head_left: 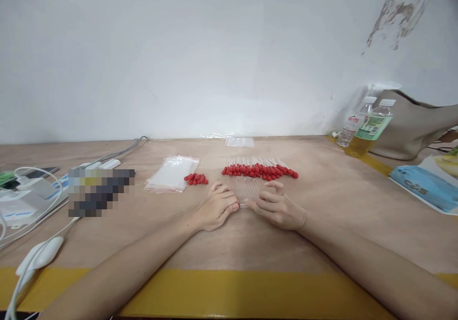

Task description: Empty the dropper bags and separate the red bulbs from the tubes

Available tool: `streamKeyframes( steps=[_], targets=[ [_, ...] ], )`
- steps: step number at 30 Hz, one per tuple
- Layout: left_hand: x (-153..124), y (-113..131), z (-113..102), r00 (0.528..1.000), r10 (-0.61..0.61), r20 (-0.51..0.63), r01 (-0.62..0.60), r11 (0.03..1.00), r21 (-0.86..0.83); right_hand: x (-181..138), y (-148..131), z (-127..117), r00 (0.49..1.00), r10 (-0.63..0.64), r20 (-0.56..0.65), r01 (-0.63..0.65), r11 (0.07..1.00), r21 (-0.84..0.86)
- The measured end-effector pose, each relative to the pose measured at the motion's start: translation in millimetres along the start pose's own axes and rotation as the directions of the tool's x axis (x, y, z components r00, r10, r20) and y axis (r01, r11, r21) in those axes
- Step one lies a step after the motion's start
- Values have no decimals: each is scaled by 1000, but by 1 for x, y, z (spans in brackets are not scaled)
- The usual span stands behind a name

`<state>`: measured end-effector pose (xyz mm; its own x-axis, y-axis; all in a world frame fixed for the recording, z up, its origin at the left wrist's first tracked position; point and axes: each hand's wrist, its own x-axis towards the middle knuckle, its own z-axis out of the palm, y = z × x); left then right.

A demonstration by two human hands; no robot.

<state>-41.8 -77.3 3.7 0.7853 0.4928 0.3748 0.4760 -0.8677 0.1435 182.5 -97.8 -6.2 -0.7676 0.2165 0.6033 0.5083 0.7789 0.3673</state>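
My left hand [220, 206] rests on the table with its fingers curled; thumb and forefinger pinch a small red tip [237, 205]. My right hand [277, 208] is beside it, fingers bent, its thumb and forefinger closed at a thin clear stick [244, 206] that runs to the red tip. Between and just beyond the hands lies a row of thin clear sticks [246, 186]. Farther back, red-tipped sticks [259, 169] lie side by side with red ends toward me. A small pile of loose red tips [196, 179] sits left of them.
A stack of clear plastic bags [171, 173] lies at left, another bag [239, 142] near the wall. Power strips and cables [32, 198] cover the far left. Two bottles [370, 129], a grey bag [404, 124] and a blue tissue pack [422, 186] are at right.
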Motion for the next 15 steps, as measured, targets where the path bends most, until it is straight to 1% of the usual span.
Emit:
streamKeyframes(
  steps=[2,3,5,6,7,9,12,13,15],
  targets=[
    [-4,-5,-2,1000,-13,-10,13,1000,7,-6,5,-2,999,20,26,-21,999,44],
    [-7,-9,-4,999,-36,-24,37,999,10,-10,9,-2,998,59,25,-60,997,58],
    [-12,-19,-13,989,-127,-70,128,992,5,-19,19,0,977,214,-11,-213,975,62],
    [-15,-25,-19,978,-182,-104,182,983,-7,-22,25,2,942,332,-40,-329,942,61],
    [-17,-32,-26,960,-244,-135,242,970,-31,-24,30,4,905,424,-46,-420,904,76],
    [-20,-44,-39,919,-326,-222,322,945,-57,-27,37,10,826,564,6,-559,816,148],
    [-24,-65,-52,834,-410,-368,422,905,-53,-27,39,17,743,654,141,-666,703,249],
    [-26,-73,-54,802,-446,-397,464,884,-56,-26,38,18,716,677,169,-695,671,257],
    [-32,-89,-55,737,-540,-407,557,826,-87,-26,36,20,670,715,199,-740,622,254]
  ],
)
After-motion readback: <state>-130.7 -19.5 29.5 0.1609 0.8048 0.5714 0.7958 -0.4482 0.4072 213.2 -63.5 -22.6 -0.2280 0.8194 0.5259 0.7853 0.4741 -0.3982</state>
